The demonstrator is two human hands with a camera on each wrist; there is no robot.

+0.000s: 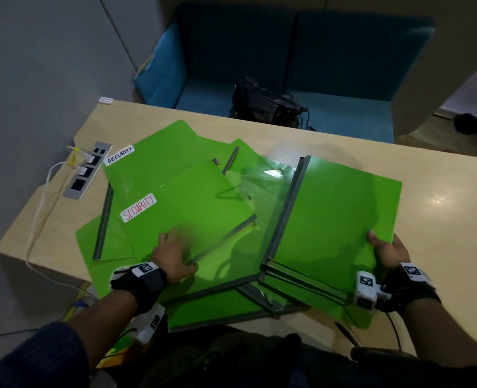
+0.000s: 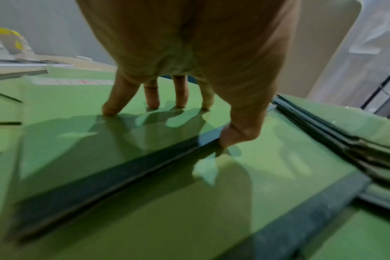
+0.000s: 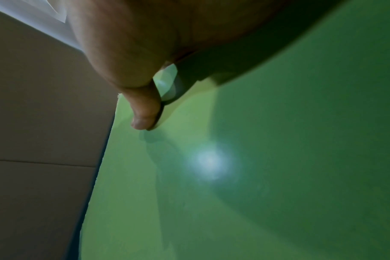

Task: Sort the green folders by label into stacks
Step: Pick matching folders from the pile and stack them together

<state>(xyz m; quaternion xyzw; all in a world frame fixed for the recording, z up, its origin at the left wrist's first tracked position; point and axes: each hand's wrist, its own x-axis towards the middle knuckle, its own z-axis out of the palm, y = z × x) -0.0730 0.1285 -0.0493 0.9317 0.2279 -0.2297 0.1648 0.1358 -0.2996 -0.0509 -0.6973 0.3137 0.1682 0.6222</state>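
Several green folders with dark spines lie overlapping on the wooden table (image 1: 441, 208). One folder (image 1: 192, 203) bears a red SECURITY label (image 1: 138, 207); behind it another folder (image 1: 159, 163) bears a black SECURITY label (image 1: 119, 154). My left hand (image 1: 173, 256) rests on the red-labelled folder (image 2: 78, 123), fingertips (image 2: 153, 102) pressing its cover and thumb (image 2: 238, 133) against its dark spine edge. My right hand (image 1: 385, 250) grips the near right corner of the right-hand folder (image 1: 335, 208), thumb (image 3: 145, 112) on top of its cover (image 3: 211, 193), fingers hidden beneath. No label shows on that folder.
A socket panel (image 1: 87, 170) with white plugs and cables sits in the table's left end. Behind the table stands a blue sofa (image 1: 343, 65) with a black bag (image 1: 265, 103) on it. Bare tabletop lies to the right and at the far edge.
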